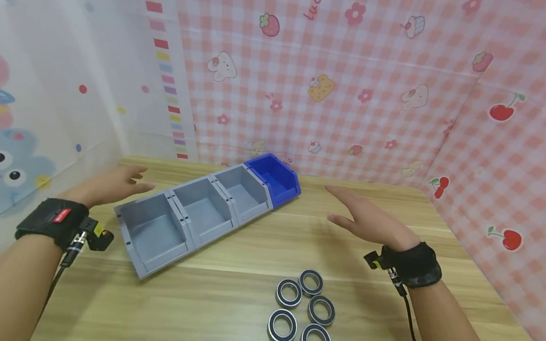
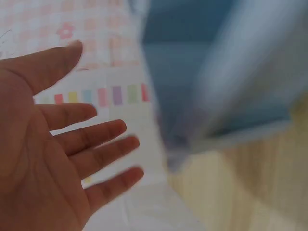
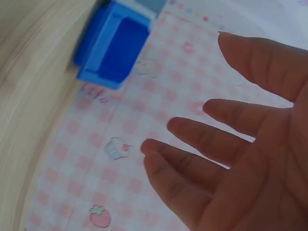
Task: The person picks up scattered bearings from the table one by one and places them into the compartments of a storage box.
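A row of joined bins stands on the wooden table: three grey bins (image 1: 206,215) and one blue bin (image 1: 281,182) at the right end. My left hand (image 1: 112,183) hovers by the leftmost grey bin, fingers extended, holding nothing. In the left wrist view its palm and spread fingers show beside a blurred bin. To the right of the blue bin my right hand (image 1: 368,219) hangs above the table, its fingers fairly straight and apart from everything. Several ball bearings (image 1: 288,293) with black seals lie flat near the table's front; the lowest is cut by the frame edge.
A pink checked cloth (image 1: 294,94) hangs behind the table and continues along the right side. White printed cloth (image 1: 98,104) covers the left. Each wrist wears a black strap (image 1: 415,264) with a small camera and a cable.
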{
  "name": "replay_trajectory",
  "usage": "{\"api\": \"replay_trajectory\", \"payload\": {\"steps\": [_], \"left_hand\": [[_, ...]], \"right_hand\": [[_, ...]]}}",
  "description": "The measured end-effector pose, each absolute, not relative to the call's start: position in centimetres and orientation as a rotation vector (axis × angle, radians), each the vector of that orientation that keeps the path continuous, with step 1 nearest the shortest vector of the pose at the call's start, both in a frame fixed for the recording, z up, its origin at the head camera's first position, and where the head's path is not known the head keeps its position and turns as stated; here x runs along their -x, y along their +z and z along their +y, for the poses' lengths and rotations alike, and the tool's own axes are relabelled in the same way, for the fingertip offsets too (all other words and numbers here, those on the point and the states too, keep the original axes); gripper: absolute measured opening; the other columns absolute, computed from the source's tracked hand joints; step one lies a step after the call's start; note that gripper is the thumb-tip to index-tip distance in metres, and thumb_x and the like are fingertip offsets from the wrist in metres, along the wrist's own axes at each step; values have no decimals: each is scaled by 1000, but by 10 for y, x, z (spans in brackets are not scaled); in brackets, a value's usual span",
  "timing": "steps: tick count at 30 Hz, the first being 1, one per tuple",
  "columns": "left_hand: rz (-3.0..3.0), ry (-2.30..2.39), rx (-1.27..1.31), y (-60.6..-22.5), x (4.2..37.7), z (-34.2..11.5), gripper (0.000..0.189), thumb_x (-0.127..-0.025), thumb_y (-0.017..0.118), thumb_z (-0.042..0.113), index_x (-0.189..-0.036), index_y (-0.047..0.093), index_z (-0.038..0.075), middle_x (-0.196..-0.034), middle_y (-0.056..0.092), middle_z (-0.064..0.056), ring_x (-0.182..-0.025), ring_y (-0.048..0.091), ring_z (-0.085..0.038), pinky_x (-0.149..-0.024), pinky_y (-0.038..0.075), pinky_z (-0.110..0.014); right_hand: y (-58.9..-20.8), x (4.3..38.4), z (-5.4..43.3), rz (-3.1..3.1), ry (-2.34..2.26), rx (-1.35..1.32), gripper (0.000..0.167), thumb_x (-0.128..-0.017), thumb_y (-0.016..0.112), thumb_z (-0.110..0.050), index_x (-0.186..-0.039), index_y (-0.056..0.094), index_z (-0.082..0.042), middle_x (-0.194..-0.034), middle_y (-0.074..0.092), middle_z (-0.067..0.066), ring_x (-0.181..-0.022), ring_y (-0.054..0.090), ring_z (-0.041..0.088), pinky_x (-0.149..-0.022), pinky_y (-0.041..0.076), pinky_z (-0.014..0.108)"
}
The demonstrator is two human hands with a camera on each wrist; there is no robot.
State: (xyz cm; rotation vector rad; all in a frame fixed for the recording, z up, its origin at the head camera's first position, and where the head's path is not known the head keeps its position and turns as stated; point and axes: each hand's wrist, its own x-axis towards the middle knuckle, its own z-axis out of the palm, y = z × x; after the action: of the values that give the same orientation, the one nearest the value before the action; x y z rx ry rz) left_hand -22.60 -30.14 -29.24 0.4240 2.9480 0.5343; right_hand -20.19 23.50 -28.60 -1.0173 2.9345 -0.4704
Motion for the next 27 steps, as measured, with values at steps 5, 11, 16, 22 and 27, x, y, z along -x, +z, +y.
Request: {"api": "replay_trajectory", "payload": {"steps": [5, 11, 16, 22, 27], "left_hand": [[2920, 628, -367, -316, 211, -308, 72, -98, 50, 40, -140, 30, -16, -132, 40, -41, -119, 40, -56, -91, 36, -63], [2933, 766, -246, -340, 189, -323, 72, -100, 45, 44, -143, 29, -12, -132, 40, -41, -117, 41, -56, -87, 38, -63], [2957, 783, -198, -351, 181, -318, 68, -100, 47, 41, -139, 34, -14, -131, 38, -43, -115, 40, -58, -87, 37, -65], [3017, 639, -53, -338, 180, -305, 71, -99, 49, 33, -132, 27, -27, -122, 38, -49, -108, 42, -60, -84, 39, -65], [3002, 492, 121, -330, 174, -287, 63, -97, 50, 29, -118, 36, -29, -88, 55, -37, -75, 57, -43, -56, 47, -47]], "right_hand": [[-294, 186, 231, 2919, -519, 1053, 66, -96, 58, -34, -151, 29, -12, -149, 38, 10, -133, 37, 28, -105, 32, 47], [-299, 175, 225, 2904, -525, 1096, 60, -95, 61, -27, -148, 37, -11, -144, 45, 9, -129, 43, 27, -103, 35, 46], [-301, 175, 221, 2851, -482, 1107, 51, -95, 61, -24, -141, 47, -8, -134, 54, 11, -116, 55, 28, -95, 43, 45], [-299, 172, 216, 2768, -462, 1093, 41, -96, 60, -24, -132, 56, -6, -111, 66, 4, -92, 62, 15, -77, 52, 33], [-300, 164, 218, 2744, -431, 1051, 38, -93, 63, -25, -127, 60, -7, -82, 61, -9, -69, 54, 4, -63, 48, 25]]}}
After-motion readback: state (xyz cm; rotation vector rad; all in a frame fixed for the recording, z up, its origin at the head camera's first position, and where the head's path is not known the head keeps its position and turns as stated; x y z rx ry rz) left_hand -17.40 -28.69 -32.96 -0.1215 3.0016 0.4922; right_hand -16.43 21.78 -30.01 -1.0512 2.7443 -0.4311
